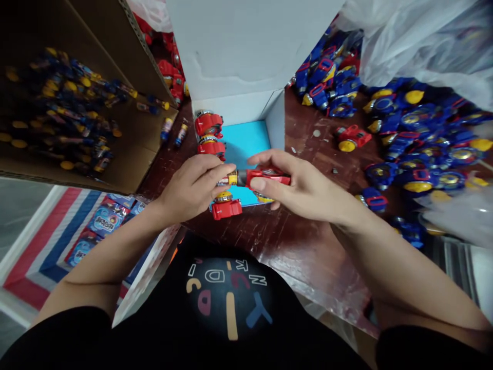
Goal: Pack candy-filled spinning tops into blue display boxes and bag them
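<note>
My left hand point(188, 182) pinches a small tube point(232, 178) with a yellow end and a printed label. In my right hand point(308, 187) is a red toy point(283, 178) with a dark nozzle-like end, gripped between thumb and fingers. The tube's yellow end meets the toy's dark end; whether it is inserted, I cannot tell. Both hands are above the near side of an open white box point(275, 115) with a bright blue bottom. Several similar red toys point(209, 123) stand in a row along its left side, the nearest partly under my left hand.
At left, a cardboard box point(131, 149) holds many small tubes; two loose tubes point(181, 134) lie beside it. Blue toys point(419, 133) are heaped at right near plastic bags point(419, 41). One red toy lies on the brown table point(308, 236). A striped box point(38, 236) holds packets lower left.
</note>
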Demonstrator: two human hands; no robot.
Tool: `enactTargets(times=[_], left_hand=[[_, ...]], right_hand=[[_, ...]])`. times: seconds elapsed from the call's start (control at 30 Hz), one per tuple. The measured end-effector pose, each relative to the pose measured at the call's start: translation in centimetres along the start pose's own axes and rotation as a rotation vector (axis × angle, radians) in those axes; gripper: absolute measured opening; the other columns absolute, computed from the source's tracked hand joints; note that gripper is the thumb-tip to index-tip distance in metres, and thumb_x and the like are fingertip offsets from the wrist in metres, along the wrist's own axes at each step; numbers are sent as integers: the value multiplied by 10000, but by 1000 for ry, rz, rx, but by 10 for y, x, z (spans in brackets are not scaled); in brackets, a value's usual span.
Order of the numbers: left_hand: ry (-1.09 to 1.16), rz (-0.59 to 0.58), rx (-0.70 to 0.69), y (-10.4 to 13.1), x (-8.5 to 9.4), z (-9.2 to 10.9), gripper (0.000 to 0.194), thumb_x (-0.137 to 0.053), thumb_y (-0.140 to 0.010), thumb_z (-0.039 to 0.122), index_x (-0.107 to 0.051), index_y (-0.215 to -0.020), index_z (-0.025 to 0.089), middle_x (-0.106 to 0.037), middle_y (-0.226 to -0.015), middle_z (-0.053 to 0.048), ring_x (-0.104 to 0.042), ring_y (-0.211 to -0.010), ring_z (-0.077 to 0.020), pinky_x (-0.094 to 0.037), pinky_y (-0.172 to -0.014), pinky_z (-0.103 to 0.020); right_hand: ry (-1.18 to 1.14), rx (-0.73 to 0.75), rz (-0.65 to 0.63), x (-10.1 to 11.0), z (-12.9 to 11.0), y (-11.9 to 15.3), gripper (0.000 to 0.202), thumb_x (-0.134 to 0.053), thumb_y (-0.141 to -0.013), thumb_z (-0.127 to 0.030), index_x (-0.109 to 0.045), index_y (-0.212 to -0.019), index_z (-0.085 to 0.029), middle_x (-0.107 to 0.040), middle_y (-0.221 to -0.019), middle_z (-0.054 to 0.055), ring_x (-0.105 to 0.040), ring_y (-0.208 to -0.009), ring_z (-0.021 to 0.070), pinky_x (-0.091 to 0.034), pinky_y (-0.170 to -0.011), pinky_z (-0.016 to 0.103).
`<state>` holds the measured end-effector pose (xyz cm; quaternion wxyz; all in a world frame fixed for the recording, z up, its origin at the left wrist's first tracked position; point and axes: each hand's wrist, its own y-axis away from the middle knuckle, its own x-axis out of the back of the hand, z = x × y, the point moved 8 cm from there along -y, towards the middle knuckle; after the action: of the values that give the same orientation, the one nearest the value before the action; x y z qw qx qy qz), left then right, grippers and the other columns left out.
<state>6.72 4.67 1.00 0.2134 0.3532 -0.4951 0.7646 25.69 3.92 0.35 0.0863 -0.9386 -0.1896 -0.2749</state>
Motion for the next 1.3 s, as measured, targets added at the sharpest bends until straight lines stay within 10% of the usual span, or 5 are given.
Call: enactTargets(times=[0.17,0.7,1.0,1.13,1.3], left_hand=[[214,-96,195,1,-2,-22,307,-670,-1058,239,-650,-1357,175,-667,-1209,-99,-669,-1133,-214,-592,-1002,-355],[42,-51,87,-20,-2,4,374,-678,-1058,251,-625,-1424,198,-672,-1179,-118,-674,-1088,-236,-625,-946,-385],[-58,60,-83,-11,5,18,564,-707,-1037,191,-596,-1551,395,-742,-1141,-25,-720,-971,-206,-622,-888,-382],[-54,8,-17,-1,3,28,839,-829,-926,610,-503,-1628,284,-593,-1568,-164,-626,-1392,-395,-545,-1123,-583],[-58,-262,-35,34,-29,34,492,-783,-1014,323,-610,-1474,337,-732,-1450,-18,-634,-1437,-333,-326,-1294,-621]], right_hand=[[492,448,91,25,-19,24,637,-761,-1019,-365,-509,-1592,-486,-417,-1743,7,-329,-1668,353,-442,-1304,671],[130,121,265,32,-2,52,974,-851,-938,-497,-321,-1744,-357,-476,-1721,71,-597,-1490,321,-560,-1230,535],[-227,-176,270,30,16,45,488,-701,-1029,-591,-738,-1389,-262,-825,-1142,62,-803,-845,215,-711,-710,375],[199,-6,369,65,2,71,679,-822,-974,-437,-569,-1603,-396,-688,-1507,50,-736,-1261,294,-649,-1036,478],[934,115,125,70,-3,101,506,-647,-1089,-334,-591,-1591,-294,-794,-1102,73,-744,-843,213,-394,-498,311]])
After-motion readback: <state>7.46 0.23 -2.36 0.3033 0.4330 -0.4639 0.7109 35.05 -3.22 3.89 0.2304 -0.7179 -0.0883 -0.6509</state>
